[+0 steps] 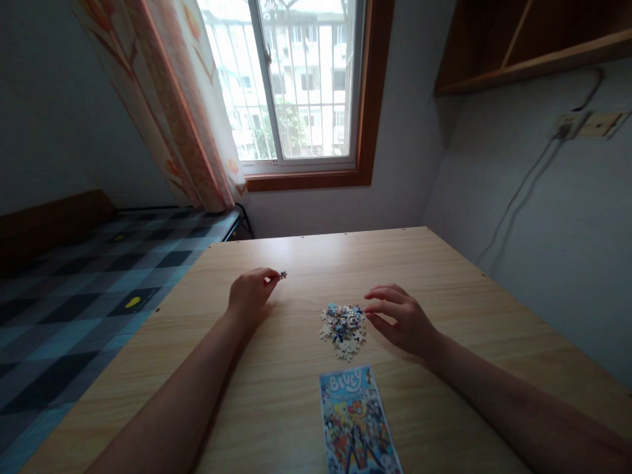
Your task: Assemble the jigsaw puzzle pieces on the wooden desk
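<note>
A small heap of jigsaw pieces (343,327) lies in the middle of the wooden table (444,276). My left hand (251,295) rests on the table to the left of the heap, its fingers pinched on a single puzzle piece (283,275). My right hand (401,317) lies just right of the heap with its fingers stretched out and apart, the fingertips at the heap's edge. A colourful printed puzzle picture card (356,421) lies flat in front of the heap, near me.
A bed with a blue checked cover (89,283) stands along the table's left side. Behind the table are a window (291,79), a patterned curtain (182,112) and a white wall. A wooden shelf (533,46) and a wall socket with cable (573,125) are at the right.
</note>
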The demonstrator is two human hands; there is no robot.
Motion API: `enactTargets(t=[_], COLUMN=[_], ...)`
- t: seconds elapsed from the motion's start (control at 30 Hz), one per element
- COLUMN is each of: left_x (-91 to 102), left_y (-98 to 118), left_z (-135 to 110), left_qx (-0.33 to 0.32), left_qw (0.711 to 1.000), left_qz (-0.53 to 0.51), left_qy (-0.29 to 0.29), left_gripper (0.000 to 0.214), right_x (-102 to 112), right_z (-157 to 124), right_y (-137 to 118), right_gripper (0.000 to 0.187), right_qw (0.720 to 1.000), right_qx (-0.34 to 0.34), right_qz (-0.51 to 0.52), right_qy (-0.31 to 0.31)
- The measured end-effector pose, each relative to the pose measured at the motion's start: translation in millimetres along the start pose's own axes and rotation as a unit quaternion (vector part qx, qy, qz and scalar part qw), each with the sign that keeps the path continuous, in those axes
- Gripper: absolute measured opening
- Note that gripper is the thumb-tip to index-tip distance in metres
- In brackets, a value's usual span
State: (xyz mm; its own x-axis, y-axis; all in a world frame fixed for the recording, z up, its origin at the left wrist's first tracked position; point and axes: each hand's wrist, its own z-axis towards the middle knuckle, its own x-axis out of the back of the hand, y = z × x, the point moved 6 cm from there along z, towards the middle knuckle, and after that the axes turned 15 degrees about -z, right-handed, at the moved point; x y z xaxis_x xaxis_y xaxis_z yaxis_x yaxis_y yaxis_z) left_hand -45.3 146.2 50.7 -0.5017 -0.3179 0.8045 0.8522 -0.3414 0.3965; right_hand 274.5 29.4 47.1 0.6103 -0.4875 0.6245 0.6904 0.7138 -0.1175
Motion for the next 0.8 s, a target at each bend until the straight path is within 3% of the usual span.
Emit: enactTargets(t=[0.1,0.17,0.53,0.6,0.67,0.8], left_x=[-6.4,-6.9,-17.2,-22.4,-28.5,-37.1], left_y=[-33.9,-42.7,-11.2,-10.4,-11.7,-18.7], left_z=[-0.9,-1.7,-5.5,-4.4,-3.2,-1.6], left_qx=[0.094,0.123,0.048,0.013,-0.02,-0.033], left_qw=[0.995,0.991,0.995,0.996,0.996,0.995], left_qz=[0.006,0.013,0.067,0.057,0.032,0.007], left_qy=[-0.043,-0.046,-0.06,-0.071,-0.084,-0.096], left_gripper=[0.023,0.026,0.034,0.036,0.039,0.048], right_x=[-0.6,-0.8,-7.8,-14.3,-24.7,-43.5], right_z=[0.5,0.7,-1.8,-4.9,-10.7,-24.5], right_y=[-2.7,-3.0,7.4,17.4,34.4,65.8], right_gripper=[0.011,0.011,0.011,0.014,0.021,0.032], right_qw=[1.0,1.0,0.997,0.99,0.968,0.885], right_qx=[0.007,0.006,-0.063,-0.122,-0.223,-0.406], right_qz=[0.007,0.011,0.039,0.058,0.105,0.224], right_qy=[-0.004,-0.005,-0.022,-0.036,-0.051,-0.041])
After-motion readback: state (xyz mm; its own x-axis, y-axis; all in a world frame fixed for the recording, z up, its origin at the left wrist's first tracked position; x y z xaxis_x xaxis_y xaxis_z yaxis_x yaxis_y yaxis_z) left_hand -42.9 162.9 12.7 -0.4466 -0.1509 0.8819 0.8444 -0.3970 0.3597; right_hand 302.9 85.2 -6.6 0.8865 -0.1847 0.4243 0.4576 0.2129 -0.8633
